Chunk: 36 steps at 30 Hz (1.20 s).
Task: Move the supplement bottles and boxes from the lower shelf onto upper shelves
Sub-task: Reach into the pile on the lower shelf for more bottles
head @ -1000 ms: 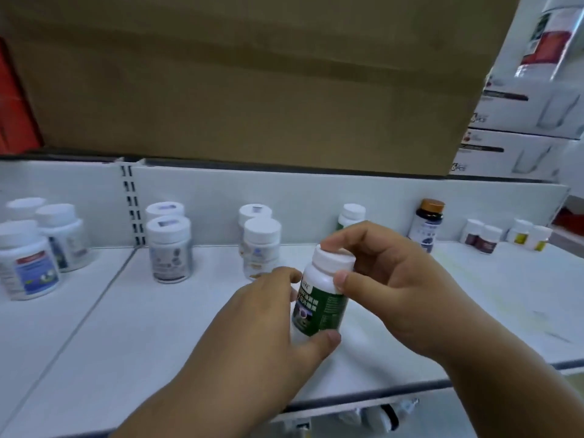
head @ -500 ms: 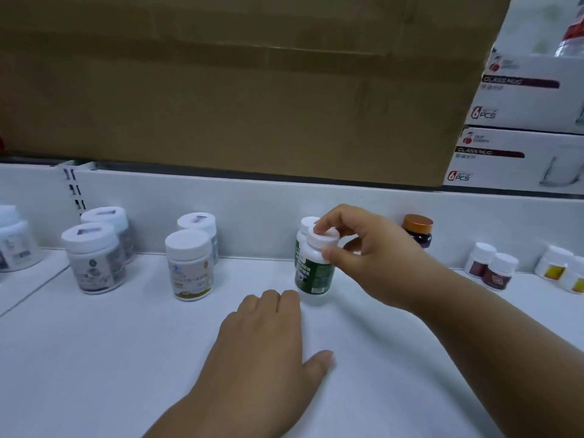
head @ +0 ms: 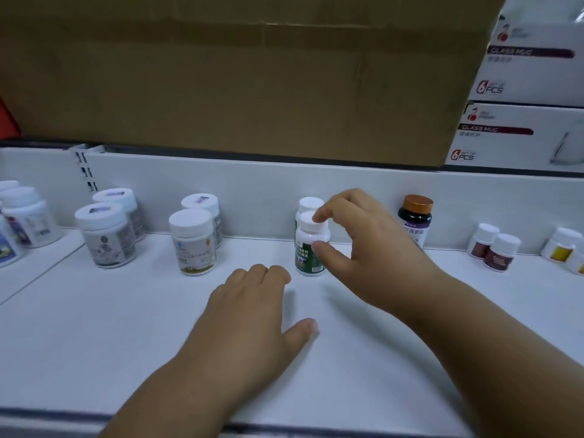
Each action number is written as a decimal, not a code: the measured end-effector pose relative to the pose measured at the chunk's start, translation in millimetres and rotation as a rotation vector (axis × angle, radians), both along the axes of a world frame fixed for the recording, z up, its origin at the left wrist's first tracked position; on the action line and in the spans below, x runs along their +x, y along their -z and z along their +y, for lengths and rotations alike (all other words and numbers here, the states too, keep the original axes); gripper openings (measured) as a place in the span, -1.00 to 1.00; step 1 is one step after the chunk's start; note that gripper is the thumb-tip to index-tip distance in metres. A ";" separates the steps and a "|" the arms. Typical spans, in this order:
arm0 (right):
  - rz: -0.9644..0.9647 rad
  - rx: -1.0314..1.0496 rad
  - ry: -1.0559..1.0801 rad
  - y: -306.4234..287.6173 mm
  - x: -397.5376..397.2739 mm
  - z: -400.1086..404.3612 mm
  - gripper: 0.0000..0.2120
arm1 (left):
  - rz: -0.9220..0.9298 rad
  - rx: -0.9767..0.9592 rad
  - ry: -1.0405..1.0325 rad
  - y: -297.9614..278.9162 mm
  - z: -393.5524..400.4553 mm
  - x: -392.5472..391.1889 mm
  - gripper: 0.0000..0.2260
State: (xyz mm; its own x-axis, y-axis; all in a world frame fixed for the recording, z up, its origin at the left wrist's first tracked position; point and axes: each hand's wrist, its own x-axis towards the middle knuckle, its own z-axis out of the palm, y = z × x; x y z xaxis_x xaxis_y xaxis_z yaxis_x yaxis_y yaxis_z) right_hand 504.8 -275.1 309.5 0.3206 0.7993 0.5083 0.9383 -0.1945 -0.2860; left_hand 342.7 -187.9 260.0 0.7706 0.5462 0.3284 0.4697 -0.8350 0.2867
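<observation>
White shelf (head: 94,343), brown cardboard box (head: 237,74) above, evenly lit.

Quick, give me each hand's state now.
Left hand: open, resting flat on the shelf.
Right hand: open, fingers just off the green bottle.
</observation>
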 end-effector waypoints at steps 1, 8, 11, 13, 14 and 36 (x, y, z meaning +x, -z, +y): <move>0.001 0.012 -0.008 -2.8 -10.7 -4.3 -0.74 | -0.026 0.001 0.006 -1.4 -2.2 -10.5 -0.51; 0.065 0.079 -0.055 17.1 -126.9 -22.8 -0.70 | -0.202 0.032 0.027 6.8 -3.7 -111.6 -0.63; 0.080 0.101 -0.091 37.3 -186.9 -20.7 -0.69 | -0.268 0.037 0.076 18.3 -5.1 -166.4 -0.78; 0.080 0.122 -0.096 54.8 -223.3 -21.0 -0.69 | -0.246 0.020 0.104 38.8 -4.0 -203.3 -0.80; 0.082 0.126 -0.089 65.4 -239.4 -22.0 -0.70 | -0.197 -0.001 0.105 52.9 -1.4 -220.7 -0.79; 0.351 -0.314 0.434 336.0 -183.4 31.1 -0.53 | 0.147 -0.270 0.087 289.9 54.5 -152.8 -0.57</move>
